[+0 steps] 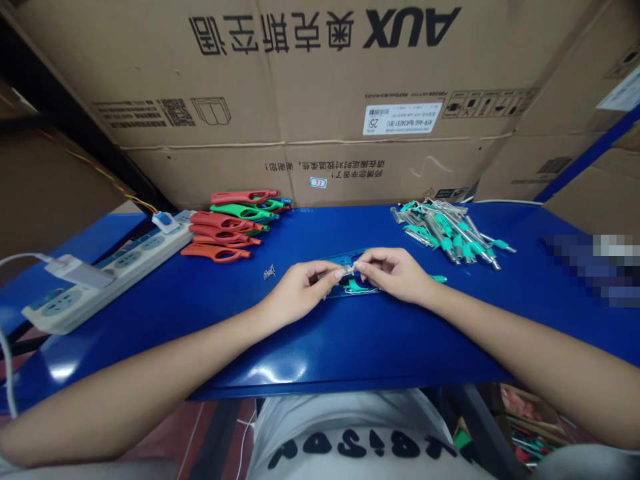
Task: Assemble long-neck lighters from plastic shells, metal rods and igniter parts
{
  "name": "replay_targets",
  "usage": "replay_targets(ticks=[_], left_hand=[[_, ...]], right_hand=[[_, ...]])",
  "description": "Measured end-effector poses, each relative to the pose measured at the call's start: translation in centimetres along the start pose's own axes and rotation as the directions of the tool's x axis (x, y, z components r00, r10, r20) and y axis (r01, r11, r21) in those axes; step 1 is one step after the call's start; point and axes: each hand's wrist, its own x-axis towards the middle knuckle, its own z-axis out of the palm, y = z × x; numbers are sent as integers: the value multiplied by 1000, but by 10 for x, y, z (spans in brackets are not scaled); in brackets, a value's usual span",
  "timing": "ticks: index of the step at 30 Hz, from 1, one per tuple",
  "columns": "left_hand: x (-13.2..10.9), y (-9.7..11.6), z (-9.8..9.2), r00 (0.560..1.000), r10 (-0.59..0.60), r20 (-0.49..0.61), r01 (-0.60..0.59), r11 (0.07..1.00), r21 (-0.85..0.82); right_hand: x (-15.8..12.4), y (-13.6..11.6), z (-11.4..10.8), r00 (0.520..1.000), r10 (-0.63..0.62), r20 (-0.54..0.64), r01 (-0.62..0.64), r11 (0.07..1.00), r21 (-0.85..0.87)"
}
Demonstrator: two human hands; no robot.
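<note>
Nearest the camera is the person's white shirt point(345, 443) with black letters, and above it both bare forearms reach forward over a blue table point(350, 347). The left hand point(300, 290) and the right hand point(395, 272) are together, and their fingertips point(341, 273) pinch a small silver metal part point(349, 269) from two sides. This part is over a flat blue plastic piece point(350, 285) with some green on it, which is under the hands. To the right lies a heap of metal rods with green sleeves point(450, 233). To the left are red and green plastic handles point(230, 227), and a white power strip point(105, 280) is beside them.
</note>
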Motion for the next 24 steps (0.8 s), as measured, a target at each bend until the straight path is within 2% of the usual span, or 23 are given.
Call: replay_targets(ticks=[3, 5, 10, 15, 21, 24], left_hand=[[-1, 1, -6, 996, 63, -66, -57, 994, 89], [-3, 5, -11, 992, 107, -67, -89, 969, 229], [-5, 15, -19, 965, 245, 89, -257, 836, 485], [-6, 12, -21, 949, 235, 209, -314, 726, 612], [-6, 10, -23, 942, 220, 255, -337, 624, 705], [-7, 11, -22, 942, 220, 252, -335, 610, 718]], right_hand=[[2, 2, -3, 999, -9, -47, 13, 997, 73], [4, 4, -6, 996, -9, -90, 18, 995, 100], [7, 8, -13, 991, 7, -135, 0, 999, 52], [7, 6, -15, 991, 14, -131, -8, 999, 53], [8, 7, -15, 994, 7, -113, 0, 998, 60], [8, 8, -16, 994, 3, -106, 3, 998, 60]])
